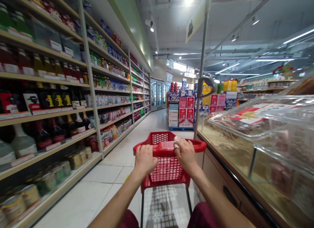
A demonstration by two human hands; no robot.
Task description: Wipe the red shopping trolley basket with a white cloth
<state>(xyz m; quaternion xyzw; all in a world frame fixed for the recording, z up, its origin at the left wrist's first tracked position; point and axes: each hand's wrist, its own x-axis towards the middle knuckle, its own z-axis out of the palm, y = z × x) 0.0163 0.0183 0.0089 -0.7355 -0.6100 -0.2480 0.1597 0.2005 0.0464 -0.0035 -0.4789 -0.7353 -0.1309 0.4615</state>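
Note:
A red shopping cart [169,170] stands right in front of me in the aisle, with its red handle bar running across the near side. My left hand [145,159] is wrapped round the left part of the bar. Further right, my right hand [185,154] closes over the bar and also has a crumpled white tissue [177,141] under its fingers. The mesh basket shows below the handle; whether anything lies inside I cannot make out.
Shelves of bottles and cans [59,103] line the left side. Along the right runs a glass-sided counter [230,156] topped with clear plastic food packs [260,115]. Ahead stands a stack of drink cartons [185,112] beside a metal pole [200,67]; glass-door fridges [158,92] are farther back.

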